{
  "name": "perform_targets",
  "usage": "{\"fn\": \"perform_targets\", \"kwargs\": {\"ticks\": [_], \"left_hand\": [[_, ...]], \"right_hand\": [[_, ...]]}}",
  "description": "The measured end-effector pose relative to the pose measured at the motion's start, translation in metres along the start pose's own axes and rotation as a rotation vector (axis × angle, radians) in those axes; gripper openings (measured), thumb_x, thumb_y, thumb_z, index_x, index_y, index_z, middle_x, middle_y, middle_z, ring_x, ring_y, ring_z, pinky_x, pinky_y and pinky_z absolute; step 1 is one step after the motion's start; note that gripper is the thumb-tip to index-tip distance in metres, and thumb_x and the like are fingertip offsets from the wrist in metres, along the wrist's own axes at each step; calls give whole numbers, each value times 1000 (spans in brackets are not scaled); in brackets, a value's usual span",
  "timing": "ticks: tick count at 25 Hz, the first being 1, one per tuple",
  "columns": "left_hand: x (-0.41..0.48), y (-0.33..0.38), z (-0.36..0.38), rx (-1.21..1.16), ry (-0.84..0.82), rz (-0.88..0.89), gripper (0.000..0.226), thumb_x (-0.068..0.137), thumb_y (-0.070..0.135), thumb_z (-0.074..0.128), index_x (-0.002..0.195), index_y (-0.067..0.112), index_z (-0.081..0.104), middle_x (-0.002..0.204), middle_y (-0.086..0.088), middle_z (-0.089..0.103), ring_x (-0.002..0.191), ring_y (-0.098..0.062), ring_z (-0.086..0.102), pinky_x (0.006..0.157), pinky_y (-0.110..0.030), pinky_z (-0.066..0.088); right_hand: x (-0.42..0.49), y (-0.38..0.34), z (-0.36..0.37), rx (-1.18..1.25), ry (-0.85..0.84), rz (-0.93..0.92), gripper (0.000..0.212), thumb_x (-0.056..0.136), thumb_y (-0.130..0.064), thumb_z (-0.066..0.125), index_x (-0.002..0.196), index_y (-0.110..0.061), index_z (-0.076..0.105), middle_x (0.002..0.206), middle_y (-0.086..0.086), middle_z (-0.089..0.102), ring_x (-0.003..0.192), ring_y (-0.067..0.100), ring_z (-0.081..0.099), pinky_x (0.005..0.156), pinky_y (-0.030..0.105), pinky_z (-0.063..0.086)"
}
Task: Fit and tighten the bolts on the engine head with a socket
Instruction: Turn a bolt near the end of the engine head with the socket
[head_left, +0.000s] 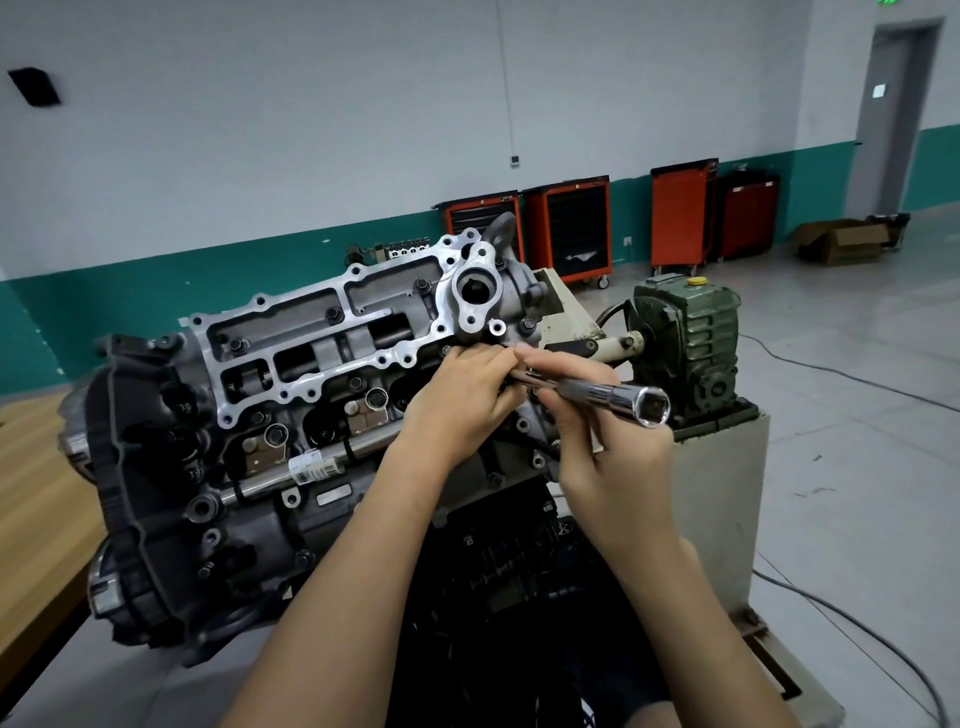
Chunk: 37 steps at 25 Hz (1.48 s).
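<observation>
The engine head (311, 332), silver and dark grey, sits tilted on a stand, with several black bolts (334, 313) seated along its top. A long chrome socket (618, 397) lies across my right hand (618, 457), its hex opening pointing right, away from the engine. My right hand's fingers curl round its shaft. My left hand (462, 400) rests over the head's right end, fingertips touching the socket's narrow end. Whatever is under those fingertips is hidden.
A green gearbox (685, 332) stands on the pale stand (722, 483) just right of my hands. A wooden bench (36, 493) lies at the left. Orange tool cabinets (576, 228) line the far wall, and cables (841, 613) run over the floor at the right.
</observation>
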<state>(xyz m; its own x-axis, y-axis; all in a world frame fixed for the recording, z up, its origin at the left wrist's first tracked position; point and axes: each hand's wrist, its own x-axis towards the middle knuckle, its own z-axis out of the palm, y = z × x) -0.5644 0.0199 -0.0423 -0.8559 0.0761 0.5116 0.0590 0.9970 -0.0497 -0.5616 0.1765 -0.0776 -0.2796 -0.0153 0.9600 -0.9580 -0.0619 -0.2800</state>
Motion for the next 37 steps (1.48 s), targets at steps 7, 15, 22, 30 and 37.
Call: {"fn": "perform_targets", "kwargs": {"ticks": [7, 15, 22, 30, 37], "left_hand": [[-1, 1, -1, -19, 25, 9, 23, 92, 25, 45, 100, 8, 57, 99, -7, 62, 101, -27, 53, 84, -33, 31], [-2, 2, -1, -19, 39, -4, 25, 90, 26, 43, 99, 8, 58, 101, -5, 63, 100, -24, 54, 87, -35, 36], [-1, 0, 2, 12, 52, 25, 21, 92, 23, 48, 104, 10, 59, 108, -2, 63, 105, -22, 53, 90, -33, 34], [-1, 0, 3, 3, 59, 22, 26, 90, 26, 44, 101, 8, 60, 105, -3, 63, 103, -22, 53, 88, -32, 34], [-1, 1, 2, 7, 86, 34, 14, 92, 23, 51, 96, 10, 56, 101, -3, 62, 101, -24, 53, 85, -31, 31]], "right_hand": [[1, 2, 0, 10, 157, 74, 17, 83, -11, 73, 94, 2, 72, 91, -3, 70, 79, 12, 68, 71, 28, 55], [2, 6, -3, 5, 161, 78, 16, 82, -8, 72, 93, 4, 72, 90, 0, 72, 79, 9, 67, 73, 20, 54], [-5, 8, 2, -35, 106, 12, 14, 85, 0, 64, 95, 8, 70, 99, 8, 72, 90, 12, 67, 84, 18, 52], [-6, 8, 3, 65, 54, 27, 15, 91, 2, 59, 103, 7, 66, 109, 2, 66, 105, 8, 63, 93, 22, 49], [-3, 10, -3, 70, 171, 94, 22, 83, -16, 74, 95, 2, 70, 94, -2, 71, 87, 6, 69, 76, 26, 56]]}}
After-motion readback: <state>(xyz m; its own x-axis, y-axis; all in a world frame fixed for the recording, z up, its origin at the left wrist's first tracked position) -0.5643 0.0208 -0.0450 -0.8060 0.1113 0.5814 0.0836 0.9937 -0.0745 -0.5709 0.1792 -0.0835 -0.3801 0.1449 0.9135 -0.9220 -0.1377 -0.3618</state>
